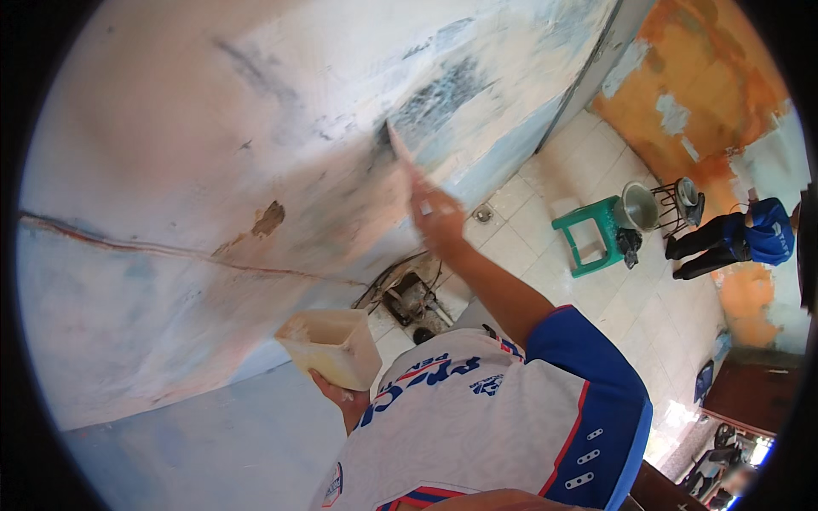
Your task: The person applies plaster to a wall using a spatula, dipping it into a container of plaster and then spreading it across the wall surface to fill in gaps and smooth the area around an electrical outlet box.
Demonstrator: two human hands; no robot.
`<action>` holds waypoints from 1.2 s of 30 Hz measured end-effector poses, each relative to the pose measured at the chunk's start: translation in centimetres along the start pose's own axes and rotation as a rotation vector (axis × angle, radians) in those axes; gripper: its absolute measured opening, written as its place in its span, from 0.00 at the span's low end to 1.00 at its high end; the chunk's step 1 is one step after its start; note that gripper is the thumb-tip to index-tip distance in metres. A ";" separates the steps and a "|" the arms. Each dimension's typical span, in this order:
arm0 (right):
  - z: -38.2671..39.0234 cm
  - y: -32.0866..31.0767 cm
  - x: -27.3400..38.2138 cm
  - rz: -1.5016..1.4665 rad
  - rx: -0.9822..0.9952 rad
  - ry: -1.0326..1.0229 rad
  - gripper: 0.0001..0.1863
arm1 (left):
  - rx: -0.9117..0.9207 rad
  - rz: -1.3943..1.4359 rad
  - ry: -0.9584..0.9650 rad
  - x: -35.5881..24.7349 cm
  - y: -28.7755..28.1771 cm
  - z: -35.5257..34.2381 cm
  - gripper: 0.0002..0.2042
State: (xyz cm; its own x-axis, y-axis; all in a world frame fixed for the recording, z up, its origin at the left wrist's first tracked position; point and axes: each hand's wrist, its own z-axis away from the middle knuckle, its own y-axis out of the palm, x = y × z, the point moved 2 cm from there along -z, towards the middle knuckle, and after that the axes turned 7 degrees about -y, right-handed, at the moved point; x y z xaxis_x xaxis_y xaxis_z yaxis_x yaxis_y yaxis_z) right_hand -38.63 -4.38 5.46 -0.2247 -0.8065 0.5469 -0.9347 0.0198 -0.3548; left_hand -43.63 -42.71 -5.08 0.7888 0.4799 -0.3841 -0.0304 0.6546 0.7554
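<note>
My right hand (439, 221) is raised to the wall, its fingers closed round a putty knife (398, 145). The thin blade meets the wall at a dark, smeared patch (443, 94), and motion blurs the knife and fingers somewhat. Lower down, my left hand (341, 399) supports an open, pale, square plastic tub (332, 345) from below, close to my shirt. Pale smears show on the tub's inner walls, but its bottom is hidden. The wall (170, 153) is whitish and blotchy, with a brown chipped spot (269, 219) between the tub and the knife.
A long crack (128, 247) runs across the wall. On the tiled floor stand a dark box with tools (409, 298), a green stool (588, 238) and a grey bucket (637, 207). A person in blue (767, 232) stands farther off by an orange, patchy wall (707, 94).
</note>
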 end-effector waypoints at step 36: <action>-1.9 -3.9 -1.2 0.357 -0.337 0.282 0.07 | 0.065 -0.098 0.013 -9.9 -4.1 1.8 0.34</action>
State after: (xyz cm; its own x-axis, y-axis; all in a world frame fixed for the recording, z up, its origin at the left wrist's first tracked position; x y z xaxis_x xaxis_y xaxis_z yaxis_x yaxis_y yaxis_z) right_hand -35.21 -2.39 7.65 -0.5647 -0.5270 0.6351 -0.8130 0.4876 -0.3183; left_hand -50.20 -51.22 -3.45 0.7777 0.4236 -0.4644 0.0865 0.6597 0.7466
